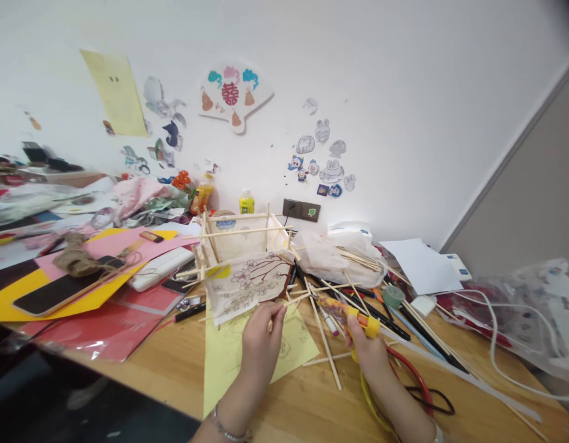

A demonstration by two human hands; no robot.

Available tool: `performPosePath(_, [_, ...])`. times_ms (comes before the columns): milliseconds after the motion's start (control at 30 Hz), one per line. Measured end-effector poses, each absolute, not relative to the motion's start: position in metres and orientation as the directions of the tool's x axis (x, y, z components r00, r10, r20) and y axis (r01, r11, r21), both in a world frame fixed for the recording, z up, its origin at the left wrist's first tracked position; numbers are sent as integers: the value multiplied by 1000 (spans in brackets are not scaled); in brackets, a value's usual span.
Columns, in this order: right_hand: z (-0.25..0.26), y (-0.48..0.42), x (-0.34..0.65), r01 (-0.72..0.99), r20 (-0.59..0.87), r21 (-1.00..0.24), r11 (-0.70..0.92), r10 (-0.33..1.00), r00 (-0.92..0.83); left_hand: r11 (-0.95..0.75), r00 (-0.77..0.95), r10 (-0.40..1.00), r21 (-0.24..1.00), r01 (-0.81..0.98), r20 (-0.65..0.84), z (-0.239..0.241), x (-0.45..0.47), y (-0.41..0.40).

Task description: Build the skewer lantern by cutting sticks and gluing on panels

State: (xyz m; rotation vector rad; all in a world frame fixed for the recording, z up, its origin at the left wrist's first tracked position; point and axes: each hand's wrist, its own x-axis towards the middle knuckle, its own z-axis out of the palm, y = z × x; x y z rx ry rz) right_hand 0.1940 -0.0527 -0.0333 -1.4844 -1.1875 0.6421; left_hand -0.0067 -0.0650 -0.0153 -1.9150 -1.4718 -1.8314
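Note:
My left hand (pixel 262 338) pinches a thin wooden stick (pixel 297 299) between thumb and fingers, its free end pointing right. My right hand (pixel 368 351) is wrapped round a yellow and orange glue gun (pixel 337 307) with a purple patterned body. The gun's tip is close to the stick's end; I cannot tell whether they touch. Behind my left hand stands a frame of wooden sticks (pixel 238 233). A white sheet with drawn blossoms (pixel 247 280) hangs on its front. Under my left hand lies a yellow paper (pixel 224 363) with faint pencil lines.
Loose sticks (pixel 328 351), pens and a roll of green tape (pixel 393 296) crowd the right side. A red cable (pixel 416 372) loops beside my right forearm. At left are a phone (pixel 58 292), twine (pixel 79 255) and coloured papers. Bottles (pixel 246 202) stand by the wall.

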Motion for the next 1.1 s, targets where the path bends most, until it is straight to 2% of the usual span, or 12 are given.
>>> performPosePath(100, [-33,-50,195,340,197,-938,64,906,375,-528,-206,557,535,660,804,-14,-6,-68])
performPosePath(267, [-27,-51,193,343,208,-933,107,940,272,-463,-216,646,600,652,733,-16,-21,-85])
performPosePath(433, [-23,-53,191,341,235,-933,115,913,334,-384,-177,709,584,715,683,-16,-72,-105])
performPosePath(633, [-22,-53,190,411,247,-903,125,933,260,-277,-160,722,493,824,673,-12,-129,-114])
performPosePath(800, [-20,-53,191,406,273,-903,142,918,286,-320,-15,716,348,881,698,-6,-144,-103])
performPosePath(967, [-23,-51,195,439,270,-885,152,938,219,-241,-5,803,332,912,596,1,-146,-94])
performPosePath(1100, [-20,-52,193,434,257,-890,138,939,230,-209,1,829,307,929,559,1,-147,-93])
